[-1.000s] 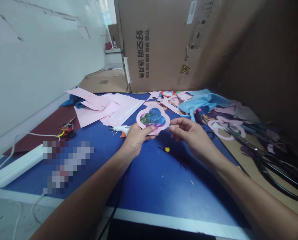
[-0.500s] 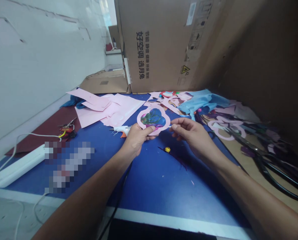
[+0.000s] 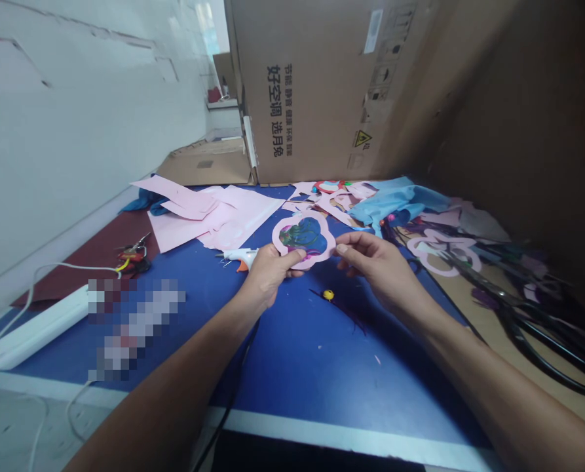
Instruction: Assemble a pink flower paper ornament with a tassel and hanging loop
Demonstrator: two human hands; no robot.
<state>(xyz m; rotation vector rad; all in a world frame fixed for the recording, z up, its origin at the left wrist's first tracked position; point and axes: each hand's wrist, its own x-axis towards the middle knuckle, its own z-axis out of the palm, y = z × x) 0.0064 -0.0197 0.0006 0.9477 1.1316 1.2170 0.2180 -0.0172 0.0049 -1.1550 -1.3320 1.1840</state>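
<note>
1. Pink paper frame (image 3: 303,237) with a blue-and-green centre, held up between the hands, above the table (image 3: 292,373).
2. Left hand (image 3: 267,275) grips its lower left between thumb and fingers; right hand (image 3: 375,265) pinches its right edge.
3. Glue gun (image 3: 238,257) lies just beyond the left hand; yellow bead (image 3: 328,295) lies near the right hand.
4. Pink paper sheets (image 3: 233,219) lie farther beyond the left hand; black-handled scissors (image 3: 532,334) lie well right of the right hand.

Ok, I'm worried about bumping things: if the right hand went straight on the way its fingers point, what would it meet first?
The right hand would meet the pink paper cutout first. Its fingertips sit right at the cutout's edge, though depth makes actual contact hard to confirm.
</note>
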